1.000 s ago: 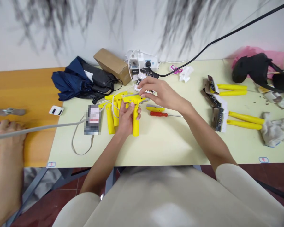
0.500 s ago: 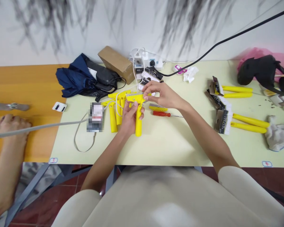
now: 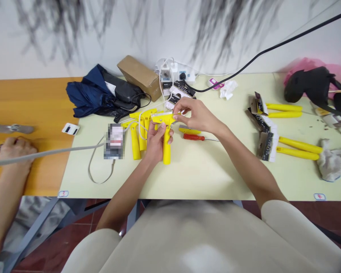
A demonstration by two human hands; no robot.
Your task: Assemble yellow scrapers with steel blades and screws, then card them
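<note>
My left hand (image 3: 155,146) is wrapped round a yellow pistol-shaped hand tool (image 3: 166,151), held upright with its handle pointing toward me. At the tool's upper right end, my right hand (image 3: 198,115) has thumb and forefinger closed in a pinch; what lies between the fingertips is too small to tell. More yellow tools of a like shape (image 3: 135,143) lie just left of and behind my left hand. Beneath my right hand are a loose yellow part with a metal edge (image 3: 190,130) and a red-handled screwdriver (image 3: 193,137).
On the right lie yellow-handled tools (image 3: 298,148) with black-and-white card packaging (image 3: 268,146). A brown box (image 3: 139,77), a power strip (image 3: 190,76) and a dark blue umbrella (image 3: 88,93) line the back. A grey cable (image 3: 59,151) crosses the left. Another person's hand (image 3: 17,151) rests there.
My right thumb and fingertips have shifted very slightly at the tool's top end. My left hand keeps its hold, and the tool stays nearly in place.
</note>
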